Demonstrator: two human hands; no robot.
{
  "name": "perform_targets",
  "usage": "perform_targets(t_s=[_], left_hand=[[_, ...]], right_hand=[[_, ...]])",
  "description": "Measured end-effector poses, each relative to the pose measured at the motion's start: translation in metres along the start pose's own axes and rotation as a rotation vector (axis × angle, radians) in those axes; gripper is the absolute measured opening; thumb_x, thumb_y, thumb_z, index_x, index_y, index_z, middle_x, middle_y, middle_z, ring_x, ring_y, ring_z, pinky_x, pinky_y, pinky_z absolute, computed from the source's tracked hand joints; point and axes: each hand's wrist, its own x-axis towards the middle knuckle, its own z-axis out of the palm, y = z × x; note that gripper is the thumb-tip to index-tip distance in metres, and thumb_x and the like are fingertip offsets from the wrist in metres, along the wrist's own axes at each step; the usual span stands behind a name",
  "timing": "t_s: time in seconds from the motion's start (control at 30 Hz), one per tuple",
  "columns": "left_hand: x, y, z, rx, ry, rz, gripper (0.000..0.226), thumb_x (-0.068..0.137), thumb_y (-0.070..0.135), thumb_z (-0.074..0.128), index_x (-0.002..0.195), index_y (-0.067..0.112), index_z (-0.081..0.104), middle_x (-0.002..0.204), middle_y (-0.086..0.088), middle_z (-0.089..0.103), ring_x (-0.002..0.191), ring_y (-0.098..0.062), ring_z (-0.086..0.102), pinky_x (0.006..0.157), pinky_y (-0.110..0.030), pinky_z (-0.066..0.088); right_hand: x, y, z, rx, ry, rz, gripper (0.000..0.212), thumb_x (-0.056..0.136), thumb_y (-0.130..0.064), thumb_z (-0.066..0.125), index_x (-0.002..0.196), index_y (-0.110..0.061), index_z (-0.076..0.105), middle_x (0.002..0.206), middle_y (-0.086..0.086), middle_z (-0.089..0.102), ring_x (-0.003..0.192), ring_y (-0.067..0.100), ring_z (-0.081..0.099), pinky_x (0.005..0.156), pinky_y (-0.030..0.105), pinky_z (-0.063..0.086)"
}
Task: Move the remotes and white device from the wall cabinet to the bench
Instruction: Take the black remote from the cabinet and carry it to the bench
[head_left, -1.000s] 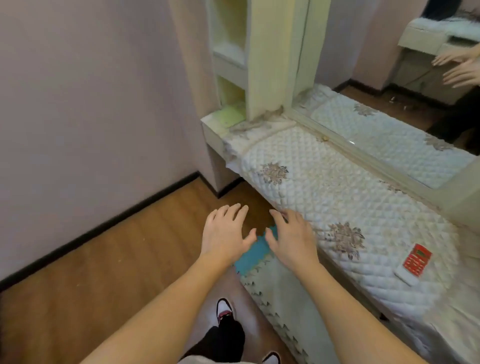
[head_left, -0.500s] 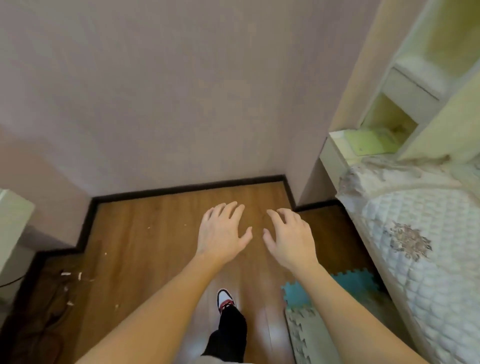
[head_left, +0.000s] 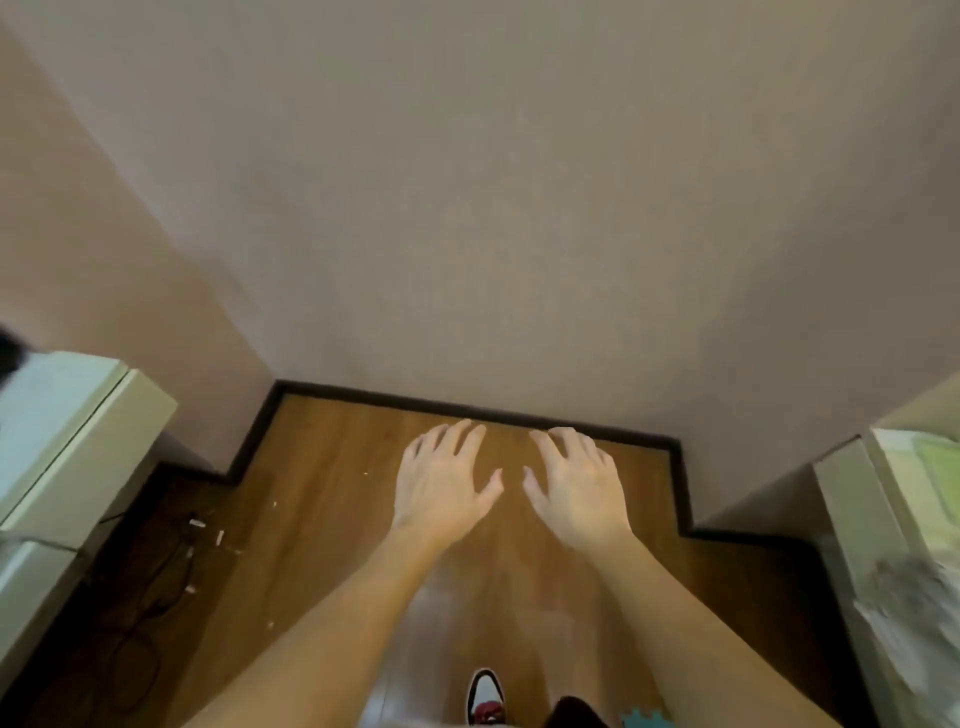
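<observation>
Both hands were held out palm-down over the wood floor (head_left: 332, 499) at the middle of the frame; the left hand (head_left: 441, 488) and the right hand (head_left: 576, 493) hovered side by side, thumbs nearly meeting, fingers spread and loose, neither one gripping anything; the remotes and the white device were nowhere in view, so I could not tell where they lay; a plain wall (head_left: 493, 208) filled the upper frame, with a dark baseboard (head_left: 467, 408) running along its foot; a pale cabinet (head_left: 62, 441) stood at the left edge, a cable (head_left: 156, 613) trailing on the floor below it; the bench (head_left: 893, 545) showed blurred at the right edge; a shoe (head_left: 485, 696) poked in at the bottom.
</observation>
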Motion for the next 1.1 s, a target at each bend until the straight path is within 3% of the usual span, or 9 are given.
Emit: perform_targets(t_s=[0.27,0.47,0.87,1.1], left_hand=[[0.037,-0.080,-0.016,-0.034,0.077,-0.213,0.062,0.093,0.058,0.045,0.145,0.025,0.050,0.150,0.002,0.053,0.140,-0.018,0.045,0.115,-0.041,0.037],[0.082,-0.156,-0.037,0.013,0.112,-0.405,0.062,0.095,0.059,0.043,0.149,0.028,0.043,0.156,0.005,0.044,0.146,-0.017,0.036,0.119,-0.040,0.028],[0.185,-0.289,-0.083,0.085,0.180,-0.836,0.060,0.095,0.060,0.040,0.147,0.031,0.045,0.155,0.005,0.046,0.144,-0.018,0.039,0.119,-0.041,0.029],[0.152,-0.340,-0.116,0.145,0.203,-1.103,0.060,0.095,0.057,0.040,0.146,0.026,0.044,0.152,0.001,0.049,0.137,-0.022,0.046,0.110,-0.040,0.039]], right_hand=[[0.102,-0.065,0.033,0.000,-0.056,-0.229,0.047,0.091,-0.043,0.056,0.133,-0.022,0.055,0.128,0.004,0.061,0.119,0.023,0.057,0.098,0.041,0.048],[0.195,-0.132,0.056,0.019,-0.119,-0.393,0.046,0.091,-0.043,0.055,0.132,-0.022,0.054,0.127,0.005,0.061,0.116,0.025,0.057,0.093,0.040,0.047],[0.374,-0.259,0.101,0.144,-0.260,-0.717,0.051,0.090,-0.047,0.051,0.137,-0.027,0.052,0.132,0.002,0.058,0.121,0.021,0.055,0.099,0.040,0.046],[0.402,-0.357,0.122,0.178,-0.365,-0.974,0.050,0.093,-0.047,0.048,0.140,-0.027,0.048,0.138,0.001,0.053,0.127,0.022,0.050,0.105,0.042,0.042]])
